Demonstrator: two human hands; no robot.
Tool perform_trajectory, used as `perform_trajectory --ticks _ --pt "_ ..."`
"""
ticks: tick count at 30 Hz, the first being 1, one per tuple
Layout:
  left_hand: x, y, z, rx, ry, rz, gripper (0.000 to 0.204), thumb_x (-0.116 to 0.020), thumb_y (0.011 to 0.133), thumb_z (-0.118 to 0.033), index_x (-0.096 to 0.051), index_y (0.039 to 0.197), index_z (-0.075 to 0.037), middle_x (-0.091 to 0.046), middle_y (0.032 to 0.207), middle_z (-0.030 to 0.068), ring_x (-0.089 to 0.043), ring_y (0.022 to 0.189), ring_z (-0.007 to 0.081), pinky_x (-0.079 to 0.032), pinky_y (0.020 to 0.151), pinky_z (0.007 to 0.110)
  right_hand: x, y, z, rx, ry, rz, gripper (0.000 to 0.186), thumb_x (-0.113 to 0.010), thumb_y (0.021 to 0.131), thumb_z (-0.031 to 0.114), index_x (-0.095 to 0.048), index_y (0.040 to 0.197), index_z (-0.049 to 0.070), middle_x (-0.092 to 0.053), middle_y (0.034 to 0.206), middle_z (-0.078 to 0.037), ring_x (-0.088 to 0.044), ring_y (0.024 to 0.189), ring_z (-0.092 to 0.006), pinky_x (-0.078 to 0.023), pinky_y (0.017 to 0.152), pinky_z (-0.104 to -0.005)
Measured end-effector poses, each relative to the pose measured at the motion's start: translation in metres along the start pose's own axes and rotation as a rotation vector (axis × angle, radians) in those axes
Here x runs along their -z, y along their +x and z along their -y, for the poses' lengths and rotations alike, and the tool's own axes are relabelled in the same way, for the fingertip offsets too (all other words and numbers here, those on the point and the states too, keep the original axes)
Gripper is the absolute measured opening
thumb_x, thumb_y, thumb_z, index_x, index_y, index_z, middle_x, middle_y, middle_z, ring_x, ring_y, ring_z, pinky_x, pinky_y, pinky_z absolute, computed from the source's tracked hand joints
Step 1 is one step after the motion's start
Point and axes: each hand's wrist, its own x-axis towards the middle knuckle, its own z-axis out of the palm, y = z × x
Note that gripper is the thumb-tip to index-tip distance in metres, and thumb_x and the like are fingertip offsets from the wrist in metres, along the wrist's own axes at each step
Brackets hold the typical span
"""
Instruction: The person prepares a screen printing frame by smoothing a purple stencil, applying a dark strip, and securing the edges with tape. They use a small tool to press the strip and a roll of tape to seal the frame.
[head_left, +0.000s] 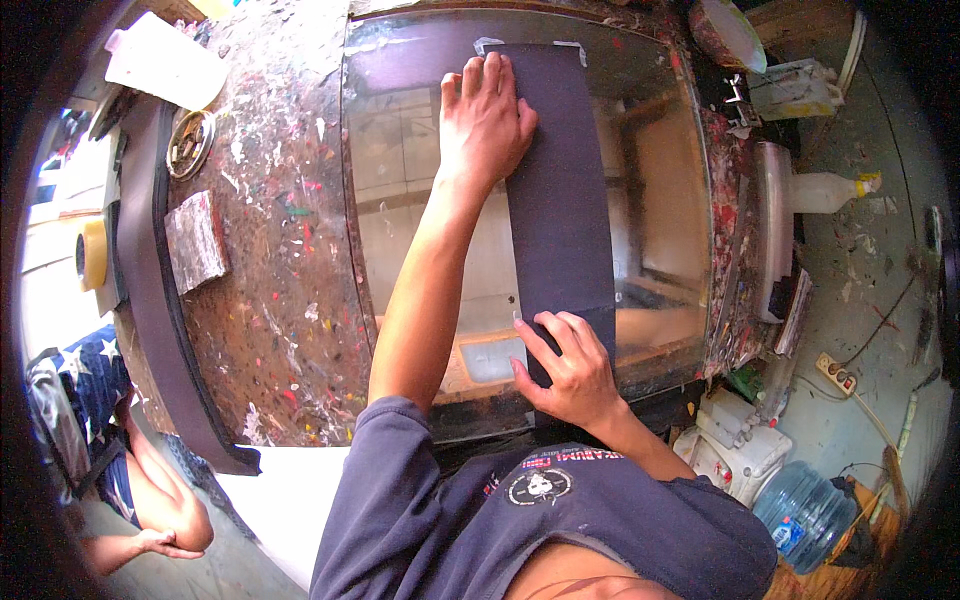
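A long dark strip of sheet material [560, 200] lies lengthwise on a shiny glass panel [655, 230] set in the worktable. Pieces of clear tape [570, 50] sit at its far corners. My left hand [485, 125] reaches to the strip's far left edge, palm down and fingers outstretched, some resting on the strip and some on the glass. Close to my body, my right hand [575, 370] rests over the strip's near part, its thumb and fingers apart and bent. Between them only dark surface shows. The near end runs down toward my shirt.
Left of the glass are a paint-spattered board [280, 250], a stained block [197, 240], a round tin [190, 143], a white jug [168, 60] and stacked dark strips [160, 280]. A person [150, 490] sits at lower left. At right are a bottle [825, 192] and a water jug [805, 515].
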Motion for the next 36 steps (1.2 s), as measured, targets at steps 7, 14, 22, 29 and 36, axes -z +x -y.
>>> perform_trajectory --ticks 7,14,22,29,36 --pt "-0.0004 -0.0003 0.0003 -0.010 0.001 -0.009 0.058 -0.053 0.092 -0.033 -0.049 0.138 0.001 -0.048 0.140 0.0139 -0.042 0.133 0.0290 -0.032 0.109 0.047 -0.0019 0.0027 -0.0003 -0.030 0.007 0.012 0.047 -0.073 0.081 0.025 -0.066 0.122 0.003 -0.060 0.115 -0.015 -0.057 0.106 -0.0334 -0.051 0.093 -0.0427" --pt "-0.0011 -0.0015 0.0009 -0.010 0.008 -0.017 0.057 -0.053 0.092 -0.033 -0.049 0.139 0.001 -0.048 0.140 0.0137 -0.042 0.133 0.0287 -0.031 0.109 0.047 -0.0019 0.0016 0.0011 -0.022 -0.006 0.014 0.049 -0.072 0.082 0.025 -0.065 0.124 0.003 -0.059 0.116 -0.016 -0.057 0.107 -0.0335 -0.051 0.094 -0.0435" --pt "-0.0007 -0.0007 0.0005 0.001 -0.005 0.016 0.058 -0.052 0.092 -0.032 -0.048 0.140 0.000 -0.047 0.142 0.0140 -0.041 0.134 0.0287 -0.031 0.110 0.048 0.0008 -0.0022 0.0001 0.041 -0.052 0.023 0.050 -0.072 0.082 0.025 -0.064 0.125 0.002 -0.059 0.117 -0.017 -0.057 0.107 -0.0339 -0.052 0.092 -0.0427" --pt "0.0004 -0.0005 0.0007 -0.002 -0.004 0.004 0.058 -0.052 0.093 -0.033 -0.048 0.140 0.000 -0.047 0.142 0.0140 -0.042 0.134 0.0288 -0.030 0.111 0.049 -0.0021 0.0007 0.0026 0.006 -0.062 0.003 0.050 -0.073 0.081 0.024 -0.064 0.126 0.003 -0.059 0.115 -0.015 -0.058 0.105 -0.0328 -0.053 0.089 -0.0420" --pt "-0.0013 -0.0011 0.0008 -0.004 -0.002 0.006 0.058 -0.052 0.093 -0.034 -0.048 0.140 0.000 -0.047 0.142 0.0138 -0.042 0.134 0.0289 -0.030 0.111 0.048 -0.0022 0.0010 0.0063 -0.027 -0.085 0.033 0.052 -0.071 0.082 0.026 -0.063 0.128 0.002 -0.059 0.119 -0.016 -0.057 0.108 -0.0339 -0.053 0.090 -0.0422"
